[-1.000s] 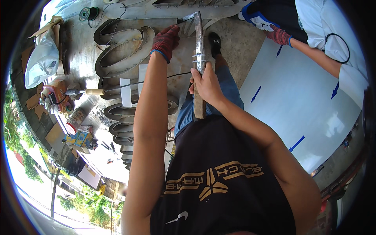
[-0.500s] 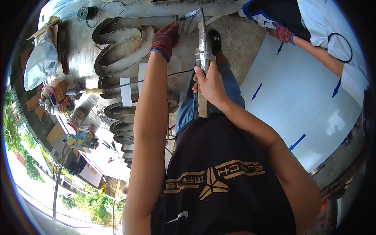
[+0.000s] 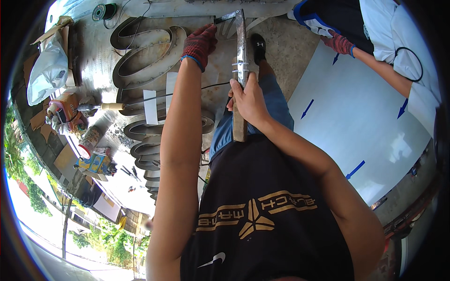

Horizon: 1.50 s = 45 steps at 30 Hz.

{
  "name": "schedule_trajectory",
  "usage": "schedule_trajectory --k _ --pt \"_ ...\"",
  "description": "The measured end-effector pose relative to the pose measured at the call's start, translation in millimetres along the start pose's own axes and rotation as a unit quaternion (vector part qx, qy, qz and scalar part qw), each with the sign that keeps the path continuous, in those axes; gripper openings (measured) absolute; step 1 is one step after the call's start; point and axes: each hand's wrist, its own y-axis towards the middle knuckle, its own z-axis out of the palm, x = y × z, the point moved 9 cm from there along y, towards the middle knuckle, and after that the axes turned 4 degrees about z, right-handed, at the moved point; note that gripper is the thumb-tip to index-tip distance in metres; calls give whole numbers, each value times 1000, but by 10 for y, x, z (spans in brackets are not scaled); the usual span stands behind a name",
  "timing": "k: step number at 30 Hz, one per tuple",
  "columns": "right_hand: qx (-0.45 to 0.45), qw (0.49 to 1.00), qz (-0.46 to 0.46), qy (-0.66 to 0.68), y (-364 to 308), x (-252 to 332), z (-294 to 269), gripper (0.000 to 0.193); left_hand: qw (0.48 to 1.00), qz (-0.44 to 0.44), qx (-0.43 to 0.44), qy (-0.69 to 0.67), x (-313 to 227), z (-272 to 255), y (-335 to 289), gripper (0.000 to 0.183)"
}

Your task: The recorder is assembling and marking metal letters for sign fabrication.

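My left hand, in a red-and-black knit glove with a blue cuff, is closed at the end of a thin metal strip. This strip belongs to a curved, letter-like metal outline on the metal-topped table. In my bare right hand is a metal bending tool, a bar strapped to a wooden handle. Its short side arm reaches left to the strip's end, just beyond my gloved fingers. The fingertips of my left hand are partly hidden.
A soldering iron with a wooden handle lies on the table, its cord running right. Further left are a wire spool, a plastic bag and a jar. At right, a co-worker's gloved hand rests by a large white sheet.
Both hands stay almost in place. The tool's upper end and my left hand have shifted only very slightly; the handle's lower end has swung a little left.
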Motion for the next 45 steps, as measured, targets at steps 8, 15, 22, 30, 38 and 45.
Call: schedule_trajectory --k 8,15,22,30,38,45 --pt "13 1000 -7 18 24 -47 95 30 1000 1 -5 -15 -4 7 -2 34" --pt "31 998 -10 62 17 -23 154 29 1000 11 -2 -3 -26 14 -13 35" --pt "39 999 -12 35 25 -74 206 26 1000 16 -4 8 -32 14 -14 36" --pt "22 999 9 44 19 -28 95 27 1000 12 3 0 -13 9 -4 35" --pt "14 999 1 47 -7 -8 11 29 1000 15 3 -5 -21 2 -10 36" --pt "6 1000 3 28 5 -22 9 29 1000 6 5 -1 -14 11 -17 35"
